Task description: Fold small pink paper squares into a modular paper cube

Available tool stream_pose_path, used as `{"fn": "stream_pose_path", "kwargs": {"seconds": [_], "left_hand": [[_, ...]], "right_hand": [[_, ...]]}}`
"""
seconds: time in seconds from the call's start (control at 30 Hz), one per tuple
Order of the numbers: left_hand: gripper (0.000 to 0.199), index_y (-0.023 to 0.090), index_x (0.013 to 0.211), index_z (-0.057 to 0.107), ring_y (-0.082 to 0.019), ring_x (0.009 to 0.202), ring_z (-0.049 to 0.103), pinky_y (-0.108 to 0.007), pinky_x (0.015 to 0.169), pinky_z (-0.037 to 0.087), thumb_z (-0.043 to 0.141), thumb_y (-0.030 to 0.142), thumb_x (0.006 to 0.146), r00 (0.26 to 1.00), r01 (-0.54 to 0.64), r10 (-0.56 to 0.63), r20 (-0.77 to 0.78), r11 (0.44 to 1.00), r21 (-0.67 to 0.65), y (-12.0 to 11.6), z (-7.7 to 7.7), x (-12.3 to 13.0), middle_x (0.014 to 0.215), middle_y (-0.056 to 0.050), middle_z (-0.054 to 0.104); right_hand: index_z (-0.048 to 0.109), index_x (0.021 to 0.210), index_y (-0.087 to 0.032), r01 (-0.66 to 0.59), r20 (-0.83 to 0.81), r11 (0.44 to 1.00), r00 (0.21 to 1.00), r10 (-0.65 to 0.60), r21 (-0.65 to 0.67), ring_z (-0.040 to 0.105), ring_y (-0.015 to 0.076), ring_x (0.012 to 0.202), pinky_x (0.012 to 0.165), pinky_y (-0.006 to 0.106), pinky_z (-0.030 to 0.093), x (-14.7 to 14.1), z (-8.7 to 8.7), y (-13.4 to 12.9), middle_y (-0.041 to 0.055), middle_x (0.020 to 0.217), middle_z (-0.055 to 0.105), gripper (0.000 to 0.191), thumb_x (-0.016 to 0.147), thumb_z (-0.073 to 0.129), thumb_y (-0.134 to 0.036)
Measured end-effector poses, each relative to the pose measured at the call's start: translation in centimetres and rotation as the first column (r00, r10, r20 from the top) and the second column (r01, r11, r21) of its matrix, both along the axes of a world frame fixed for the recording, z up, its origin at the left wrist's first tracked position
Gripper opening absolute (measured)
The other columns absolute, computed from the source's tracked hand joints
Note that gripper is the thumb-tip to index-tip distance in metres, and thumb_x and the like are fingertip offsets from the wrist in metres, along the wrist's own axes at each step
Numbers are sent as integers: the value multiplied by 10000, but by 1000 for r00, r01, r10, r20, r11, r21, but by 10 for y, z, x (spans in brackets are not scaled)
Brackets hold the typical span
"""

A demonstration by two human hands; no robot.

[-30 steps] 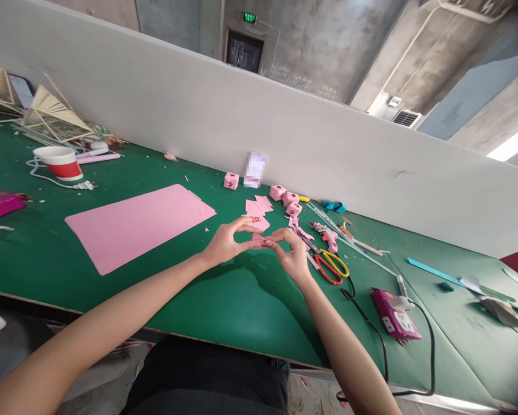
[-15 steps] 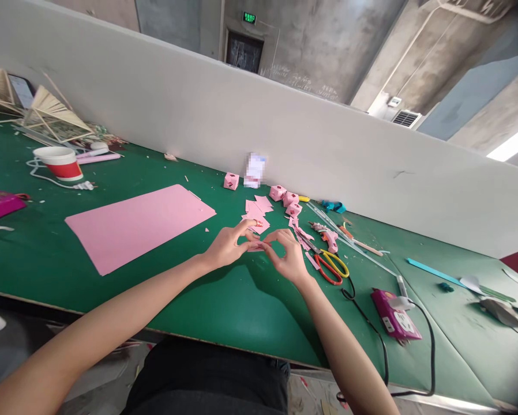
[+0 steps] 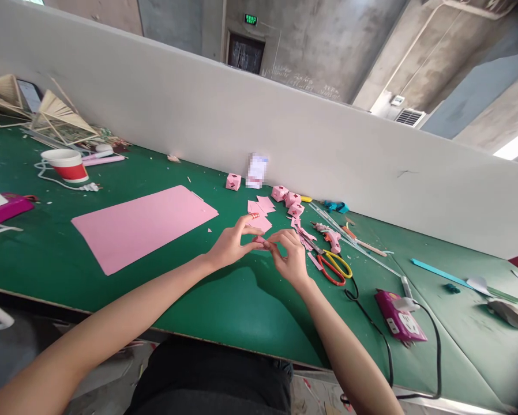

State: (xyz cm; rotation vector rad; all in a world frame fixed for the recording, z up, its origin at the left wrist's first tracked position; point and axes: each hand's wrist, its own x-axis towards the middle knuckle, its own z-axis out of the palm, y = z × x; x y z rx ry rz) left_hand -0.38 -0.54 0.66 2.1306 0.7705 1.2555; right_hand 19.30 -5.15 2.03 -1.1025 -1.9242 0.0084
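My left hand (image 3: 227, 246) and right hand (image 3: 290, 256) nearly meet, each pinched almost closed on a small pink paper piece (image 3: 259, 240) between my fingertips. Just beyond lie loose pink squares (image 3: 259, 208); the scissors (image 3: 331, 268) rest right of my right hand.

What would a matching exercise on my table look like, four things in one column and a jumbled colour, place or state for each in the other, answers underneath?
Column one
1. paper cup
2. scissors
3. small pink piece
4. large pink sheet

Column two
A. red on one loop, yellow on the other
B. lying flat on the green tabletop, left of both hands
C. held between the fingers of the left hand and right hand
D. white with a red band

Pairs: 1-D, 2-A, 3-C, 4-B
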Motion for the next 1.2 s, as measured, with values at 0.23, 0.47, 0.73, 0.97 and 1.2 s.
{"fn": "stream_pose_path", "kwargs": {"seconds": [0.23,0.47,0.73,0.97,1.2], "left_hand": [[531,212,1362,413,-232,997,764,-385,983,539,677,384,934,998,-47,47,31,999,-26,1,3,-2,968,-45,799],[536,238,1347,426,-236,933,775,-352,886,560,691,402,911,999,-26,22,-39,995,-94,-1,8,-4,916,-12,805],[487,233,1321,435,-233,937,771,-368,894,559,666,405,928,999,-27,25,-19,998,-59,-3,3,0,949,-25,803],[637,201,1332,443,-239,937,767,-387,919,565,752,475,847,992,18,11,125,975,-221,-2,8,2,943,-45,794],[676,213,1339,450,-259,881,780,-420,951,548,788,467,811,992,60,-17,129,938,-342,-2,12,-2,868,-27,796]], "right_hand": [[571,903,-247,10,-36,999,999,-11,-40,563,238,885,776,393,474,-2,-7,4,52,899,664,127,1010,529,-301],[607,966,-251,-9,59,1000,998,9,-5,568,256,940,828,426,477,-2,-10,5,63,948,688,85,1006,549,-297],[611,856,-250,-20,-66,1000,998,21,17,568,248,882,775,410,482,-7,-4,0,56,852,672,135,980,560,-271],[611,898,-251,29,-199,997,979,-43,-75,595,228,877,778,385,488,-7,-9,3,46,916,686,172,1000,540,-369],[628,990,-249,-14,-153,995,988,-2,-99,601,228,895,776,387,493,-7,-11,3,60,974,698,169,1015,520,-376]]}}
